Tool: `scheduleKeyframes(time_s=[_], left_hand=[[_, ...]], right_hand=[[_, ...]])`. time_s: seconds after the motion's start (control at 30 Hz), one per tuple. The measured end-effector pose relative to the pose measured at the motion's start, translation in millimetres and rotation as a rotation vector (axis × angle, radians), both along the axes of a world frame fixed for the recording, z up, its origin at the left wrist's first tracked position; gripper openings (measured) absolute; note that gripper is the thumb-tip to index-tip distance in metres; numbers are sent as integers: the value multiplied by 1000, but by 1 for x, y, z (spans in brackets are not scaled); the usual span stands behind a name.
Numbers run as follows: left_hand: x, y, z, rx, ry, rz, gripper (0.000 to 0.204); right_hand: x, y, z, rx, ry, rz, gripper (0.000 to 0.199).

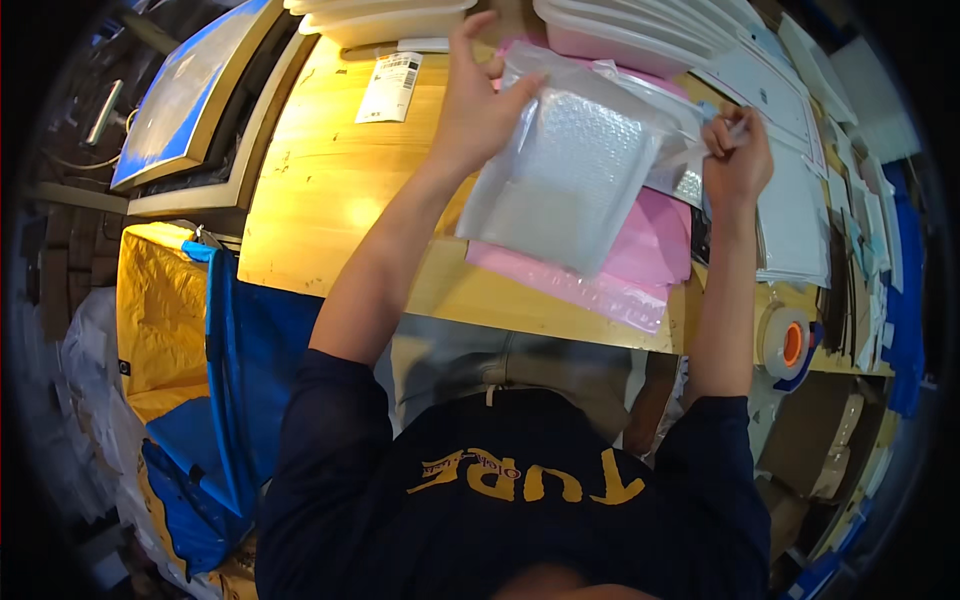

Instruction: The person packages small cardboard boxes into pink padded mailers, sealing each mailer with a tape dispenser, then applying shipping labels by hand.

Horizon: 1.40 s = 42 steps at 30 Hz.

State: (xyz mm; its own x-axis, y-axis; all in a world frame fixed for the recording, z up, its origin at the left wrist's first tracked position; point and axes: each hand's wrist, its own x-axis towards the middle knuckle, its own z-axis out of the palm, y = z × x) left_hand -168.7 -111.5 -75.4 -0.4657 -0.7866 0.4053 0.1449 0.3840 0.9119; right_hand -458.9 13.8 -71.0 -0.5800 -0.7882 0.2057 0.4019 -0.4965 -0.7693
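A translucent bubble-wrap bag (570, 160) is tilted above the wooden table in front of me. My left hand (478, 100) grips its upper left edge, thumb laid over the plastic and one finger stretched upward. At the other side, my right hand (738, 150) is closed in a pinch on a thin clear strip of plastic, drawn out from the bag's right edge. Beneath the bag lie pink plastic mailing bags (650, 235). What the bag contains cannot be made out.
White plastic trays (640, 35) are stacked at the far edge. A white label (390, 87) lies left on the wooden table (330, 190). Stacked white sheets (790, 220) and a tape roll (785, 340) are at right. A blue and yellow bag (165, 310) stands left of the table.
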Motion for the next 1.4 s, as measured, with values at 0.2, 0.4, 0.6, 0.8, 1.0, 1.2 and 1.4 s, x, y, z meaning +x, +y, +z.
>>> scheduleKeyframes(time_s=[0.2,0.4,0.6,0.8,1.0,1.2,1.4], left_hand=[[-1,9,8,-24,138,110,85],[-1,6,6,93,180,-96,78],[23,-33,-3,332,338,-605,82],[28,-43,-9,542,417,-943,81],[15,-19,0,-86,31,-337,60],[83,-91,-16,-95,-236,251,19],[124,-134,-38,-242,-1026,696,47]], right_hand=[[90,5,19,554,537,61,24],[64,5,11,589,263,215,17],[78,2,13,282,3,325,9],[54,-1,-13,359,696,173,13],[93,14,30,556,1315,-393,23],[113,160,59,424,1162,71,16],[44,320,4,1103,572,820,28]])
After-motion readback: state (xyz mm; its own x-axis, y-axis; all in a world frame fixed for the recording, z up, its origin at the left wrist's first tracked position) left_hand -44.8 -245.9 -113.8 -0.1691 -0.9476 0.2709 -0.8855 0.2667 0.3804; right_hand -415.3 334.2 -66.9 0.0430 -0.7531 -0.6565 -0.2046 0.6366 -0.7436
